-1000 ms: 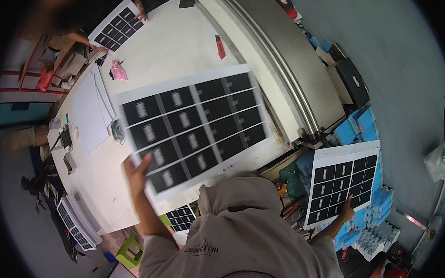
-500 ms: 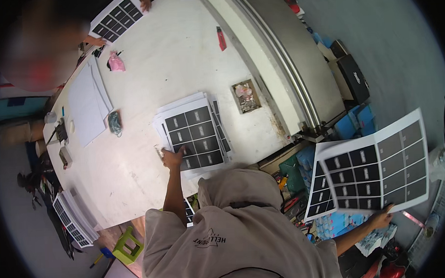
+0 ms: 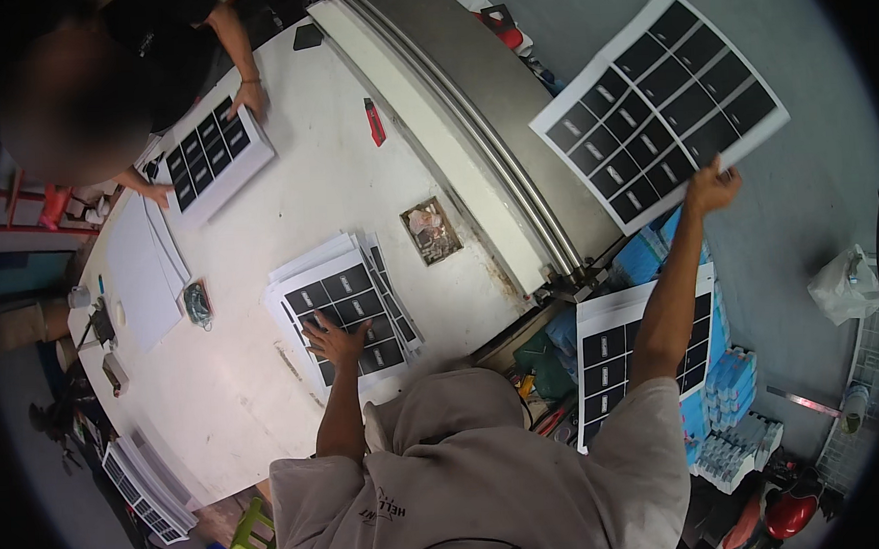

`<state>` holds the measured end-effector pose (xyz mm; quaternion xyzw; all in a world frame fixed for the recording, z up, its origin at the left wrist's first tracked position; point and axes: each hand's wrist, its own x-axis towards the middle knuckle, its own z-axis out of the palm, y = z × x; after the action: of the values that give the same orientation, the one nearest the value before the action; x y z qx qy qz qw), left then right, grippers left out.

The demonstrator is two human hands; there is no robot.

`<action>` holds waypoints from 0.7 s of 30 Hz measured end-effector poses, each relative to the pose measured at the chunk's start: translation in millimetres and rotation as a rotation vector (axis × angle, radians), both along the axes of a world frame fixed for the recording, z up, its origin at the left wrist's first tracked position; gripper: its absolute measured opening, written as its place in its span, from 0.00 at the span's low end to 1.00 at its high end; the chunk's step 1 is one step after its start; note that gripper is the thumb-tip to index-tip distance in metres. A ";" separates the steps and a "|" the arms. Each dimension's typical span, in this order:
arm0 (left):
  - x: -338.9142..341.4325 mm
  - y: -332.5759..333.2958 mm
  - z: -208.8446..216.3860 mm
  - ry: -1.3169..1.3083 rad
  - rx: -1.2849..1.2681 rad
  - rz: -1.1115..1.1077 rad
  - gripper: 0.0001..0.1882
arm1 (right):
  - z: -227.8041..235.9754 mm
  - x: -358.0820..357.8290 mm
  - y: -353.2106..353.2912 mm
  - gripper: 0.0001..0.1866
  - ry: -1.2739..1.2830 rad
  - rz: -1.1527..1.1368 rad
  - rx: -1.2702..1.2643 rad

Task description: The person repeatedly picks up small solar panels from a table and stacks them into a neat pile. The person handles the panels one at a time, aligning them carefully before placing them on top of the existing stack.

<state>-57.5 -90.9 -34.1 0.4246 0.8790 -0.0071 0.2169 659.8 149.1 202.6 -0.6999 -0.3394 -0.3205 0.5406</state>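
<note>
My left hand (image 3: 334, 340) lies with fingers spread on a stack of printed sheets (image 3: 337, 291), white with black rectangles, near the front edge of the white table (image 3: 219, 392). Out to the far right, my right hand (image 3: 712, 186) grips the lower edge of a large printed sheet (image 3: 648, 118) with a grid of black panels. That sheet is raised, tilted, and partly over the grey machine top. Below my right forearm, another printed sheet (image 3: 605, 351) rests on blue-and-white stacks.
A co-worker's hands (image 3: 248, 98) hold printed sheets (image 3: 204, 162) across the table. Around them are a red cutter (image 3: 374, 122), a small box of scraps (image 3: 431, 233), blank white sheets (image 3: 140, 278) and a dark blue-green bundle (image 3: 198, 305). A metal-railed machine (image 3: 472, 116) borders the table's right side.
My right hand has swung the large sheet up and away from the lower right. My left hand has spread its fingers on the stack. The co-worker's sheets are lower over the table.
</note>
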 end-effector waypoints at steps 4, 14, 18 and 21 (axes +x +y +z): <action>-6.6 -7.6 -4.0 0.003 -0.046 0.005 0.72 | -1.5 -9.0 33.3 0.23 -0.085 -0.159 -0.053; -7.9 -14.5 9.6 0.038 0.067 -0.087 0.68 | 54.6 -27.5 8.1 0.17 0.006 -0.146 -0.075; 16.8 -5.0 14.6 0.070 0.266 -0.196 0.63 | 63.2 -23.5 22.4 0.19 0.015 -0.080 0.031; 31.3 17.5 20.0 0.065 0.533 -0.370 0.57 | 27.1 -14.0 36.2 0.22 0.094 -0.022 -0.022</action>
<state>-26.2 -73.4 -14.1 0.6184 0.7644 0.1705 0.0651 645.8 185.2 229.7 -0.7238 -0.3091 -0.2895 0.5447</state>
